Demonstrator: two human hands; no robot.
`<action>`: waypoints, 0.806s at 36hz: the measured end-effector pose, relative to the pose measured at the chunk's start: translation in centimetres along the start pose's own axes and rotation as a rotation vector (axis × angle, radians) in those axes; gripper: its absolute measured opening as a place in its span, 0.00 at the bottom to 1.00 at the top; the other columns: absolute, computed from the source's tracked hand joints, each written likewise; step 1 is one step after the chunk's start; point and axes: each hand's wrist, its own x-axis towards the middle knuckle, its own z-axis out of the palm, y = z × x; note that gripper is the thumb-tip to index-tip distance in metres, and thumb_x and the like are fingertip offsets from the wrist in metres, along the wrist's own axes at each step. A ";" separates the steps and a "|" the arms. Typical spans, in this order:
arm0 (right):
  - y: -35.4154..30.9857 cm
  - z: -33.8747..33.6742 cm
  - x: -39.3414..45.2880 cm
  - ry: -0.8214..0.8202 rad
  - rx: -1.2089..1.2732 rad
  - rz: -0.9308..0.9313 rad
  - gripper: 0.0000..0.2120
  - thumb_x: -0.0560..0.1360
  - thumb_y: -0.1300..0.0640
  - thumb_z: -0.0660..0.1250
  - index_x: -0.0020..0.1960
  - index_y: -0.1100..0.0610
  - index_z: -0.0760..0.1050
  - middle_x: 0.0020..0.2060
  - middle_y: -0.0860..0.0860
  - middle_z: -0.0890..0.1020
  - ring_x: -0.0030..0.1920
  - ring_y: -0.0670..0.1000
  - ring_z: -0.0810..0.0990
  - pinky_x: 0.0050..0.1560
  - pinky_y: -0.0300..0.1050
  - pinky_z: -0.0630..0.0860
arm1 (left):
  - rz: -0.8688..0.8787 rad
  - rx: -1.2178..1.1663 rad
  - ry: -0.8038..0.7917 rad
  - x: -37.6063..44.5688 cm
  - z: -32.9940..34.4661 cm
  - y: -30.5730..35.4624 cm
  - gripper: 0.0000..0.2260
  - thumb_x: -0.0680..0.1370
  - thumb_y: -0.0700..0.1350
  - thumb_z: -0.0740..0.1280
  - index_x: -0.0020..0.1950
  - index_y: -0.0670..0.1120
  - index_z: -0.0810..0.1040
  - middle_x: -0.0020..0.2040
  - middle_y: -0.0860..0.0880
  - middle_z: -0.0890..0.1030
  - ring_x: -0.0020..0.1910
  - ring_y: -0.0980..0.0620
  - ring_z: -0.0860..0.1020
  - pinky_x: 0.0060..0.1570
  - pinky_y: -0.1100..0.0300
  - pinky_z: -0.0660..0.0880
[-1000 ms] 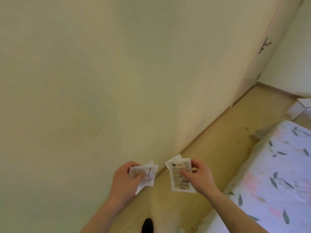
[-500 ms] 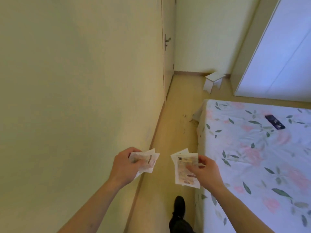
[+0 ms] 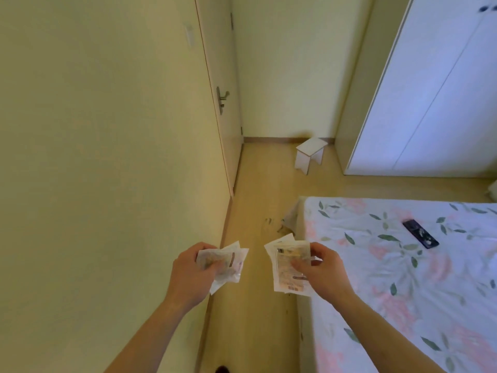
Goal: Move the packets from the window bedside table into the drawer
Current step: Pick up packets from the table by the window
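Wooden flooring (image 3: 258,184) runs between a pale wall (image 3: 107,157) and a floral-sheeted bed (image 3: 403,278). Over this strip, the left hand (image 3: 192,275) grips a small bunch of packets (image 3: 231,265), fingers curled round them, while the right hand (image 3: 322,270) pinches a second bunch (image 3: 286,270).

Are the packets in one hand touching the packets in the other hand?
Apart. The head view shows bare floor between the left hand's packets and the right hand's packets.
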 end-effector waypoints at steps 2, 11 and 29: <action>-0.6 0.1 3.3 0.007 -0.006 0.001 0.12 0.75 0.56 0.75 0.58 0.50 0.81 0.47 0.42 0.85 0.42 0.44 0.86 0.35 0.35 0.79 | 0.005 -0.002 -0.012 3.6 0.4 0.5 0.07 0.72 0.42 0.77 0.42 0.53 0.83 0.39 0.55 0.84 0.38 0.56 0.81 0.38 0.57 0.79; -4.9 0.2 18.7 0.093 0.023 0.024 0.08 0.76 0.56 0.74 0.54 0.48 0.81 0.45 0.42 0.86 0.39 0.41 0.85 0.32 0.32 0.77 | 0.061 -0.001 -0.101 21.9 2.1 3.5 0.06 0.71 0.42 0.77 0.42 0.52 0.83 0.38 0.55 0.84 0.36 0.57 0.80 0.32 0.65 0.77; -8.1 -8.1 46.5 0.452 0.164 0.169 0.10 0.75 0.58 0.74 0.55 0.49 0.81 0.48 0.44 0.86 0.41 0.45 0.87 0.39 0.41 0.83 | 0.342 0.075 -0.430 58.4 16.4 19.1 0.07 0.71 0.41 0.77 0.42 0.53 0.82 0.39 0.57 0.84 0.37 0.58 0.80 0.34 0.66 0.74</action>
